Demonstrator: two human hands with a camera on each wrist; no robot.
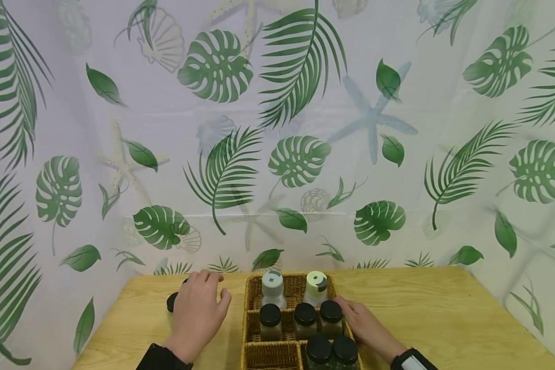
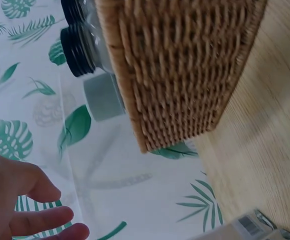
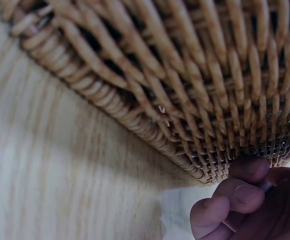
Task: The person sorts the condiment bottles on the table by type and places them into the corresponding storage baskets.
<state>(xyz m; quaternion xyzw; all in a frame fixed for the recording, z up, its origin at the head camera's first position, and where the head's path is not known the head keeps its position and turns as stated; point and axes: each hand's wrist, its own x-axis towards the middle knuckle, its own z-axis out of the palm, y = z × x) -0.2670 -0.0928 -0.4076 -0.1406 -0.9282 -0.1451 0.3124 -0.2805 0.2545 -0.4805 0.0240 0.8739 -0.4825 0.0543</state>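
A black-capped jar (image 1: 171,303) stands upright on the wooden table (image 1: 444,313), left of a wicker basket (image 1: 254,308) full of jars and mostly hidden under the left hand (image 1: 198,308), whose fingers arch over it; whether they grip is unclear. The right hand (image 1: 365,326) rests against the basket's right wall, fingers curled at its lower edge. A leaf-print curtain (image 1: 277,128) hangs behind.

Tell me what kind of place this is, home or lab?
Probably a staged recording booth, not a lived-in room: a leaf-print curtain closes in a bare wooden table on three sides, and the only prop is a wicker basket of jars.
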